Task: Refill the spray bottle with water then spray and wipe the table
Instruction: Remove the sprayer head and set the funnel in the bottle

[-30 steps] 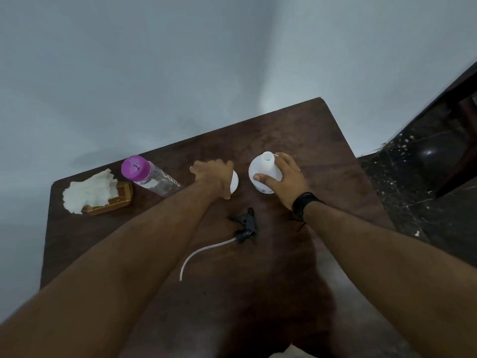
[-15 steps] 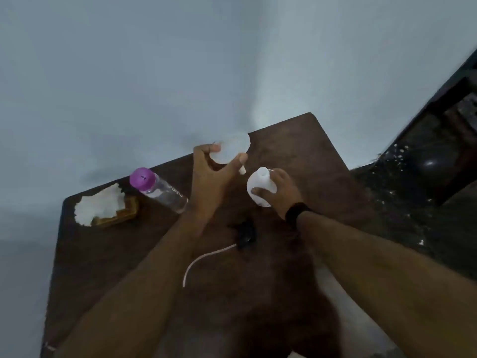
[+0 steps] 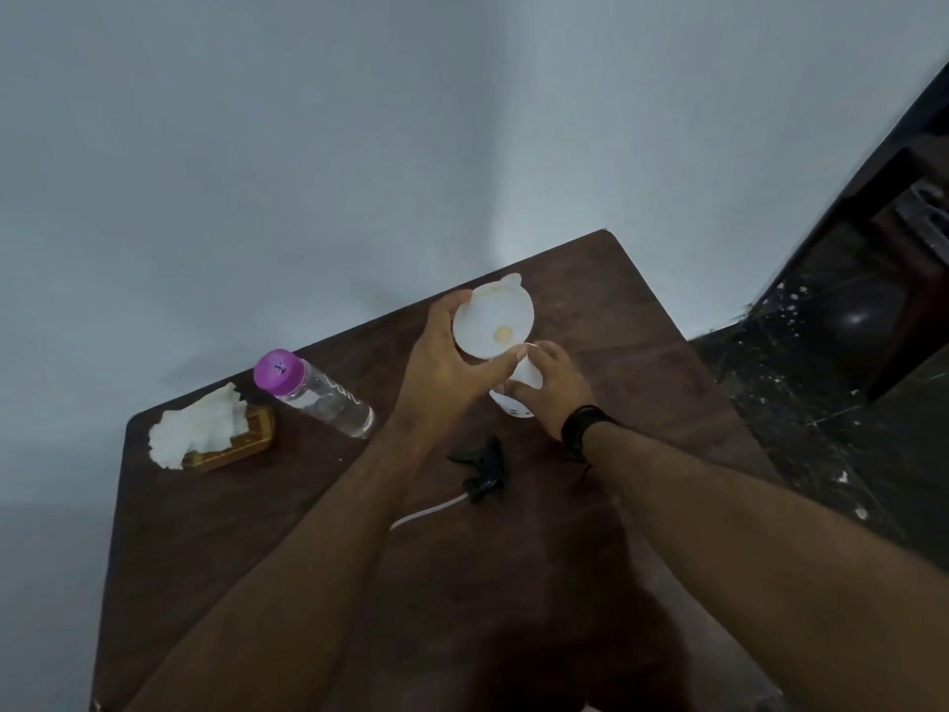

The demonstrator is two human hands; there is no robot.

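Above table [image 3: 642, 352], left fingers [image 3: 464, 300] pinch funnel [image 3: 493, 321] over bottle [image 3: 516, 398].

left hand [image 3: 452, 372] holds white funnel [image 3: 493, 321] over spray bottle [image 3: 516, 398].

Bare-walled room, wooden table [image 3: 215, 531]

Single head cam, wide-angle, looking steeply down and forward over both forearms; left hand [image 3: 452, 375] and right hand [image 3: 557, 388] near, just above frame centre.
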